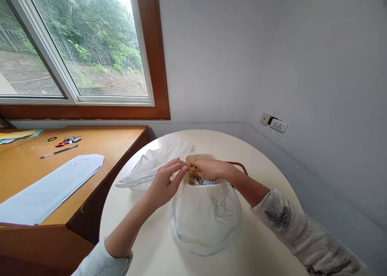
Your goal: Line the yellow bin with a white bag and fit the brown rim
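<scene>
A small cream bin stands on the round table, lined with a white plastic bag that is folded over its rim and hangs loosely around it. Crumpled printed paper shows inside. My left hand is at the bin's left rim, thumb and fingertips pinched together on the bag's edge. From the other side, my right hand reaches across the opening, its curled fingers closed on the bag at the same left rim. Its fingertips are partly hidden inside. Another clear plastic bag lies behind my left hand.
The round cream table stands against the wall near a power socket. A brown strap or handle sticks out behind my right forearm. On the wooden desk at left lie papers, a pen and keys.
</scene>
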A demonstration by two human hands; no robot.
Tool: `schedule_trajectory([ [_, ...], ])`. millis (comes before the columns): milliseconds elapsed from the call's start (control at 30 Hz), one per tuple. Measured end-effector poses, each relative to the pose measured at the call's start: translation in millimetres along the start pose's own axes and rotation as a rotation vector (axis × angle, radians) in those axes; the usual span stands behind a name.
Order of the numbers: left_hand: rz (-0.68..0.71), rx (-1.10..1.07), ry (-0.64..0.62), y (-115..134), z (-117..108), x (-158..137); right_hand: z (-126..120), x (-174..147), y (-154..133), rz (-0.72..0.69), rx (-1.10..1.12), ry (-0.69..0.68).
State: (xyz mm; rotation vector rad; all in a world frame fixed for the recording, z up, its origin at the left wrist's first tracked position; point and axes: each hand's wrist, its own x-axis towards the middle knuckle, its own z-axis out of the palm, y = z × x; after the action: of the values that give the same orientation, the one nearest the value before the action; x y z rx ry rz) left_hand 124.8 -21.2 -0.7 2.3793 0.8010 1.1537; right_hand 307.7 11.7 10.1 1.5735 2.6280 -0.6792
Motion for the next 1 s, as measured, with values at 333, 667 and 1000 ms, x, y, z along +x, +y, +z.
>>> schedule_trajectory([
  [333, -0.051, -0.024, -0.043, -10, 5, -14, -31, -50, 20, -0.160, 0.308, 0.428],
  [667, -0.193, 0.020, -0.149, -15, 9, -31, 71, -91, 143, 0.303, 0.082, 0.284],
  [1000, -0.195, -0.066, -0.143, -15, 7, -43, 85, -97, 157, 0.368, 0.076, 0.365],
])
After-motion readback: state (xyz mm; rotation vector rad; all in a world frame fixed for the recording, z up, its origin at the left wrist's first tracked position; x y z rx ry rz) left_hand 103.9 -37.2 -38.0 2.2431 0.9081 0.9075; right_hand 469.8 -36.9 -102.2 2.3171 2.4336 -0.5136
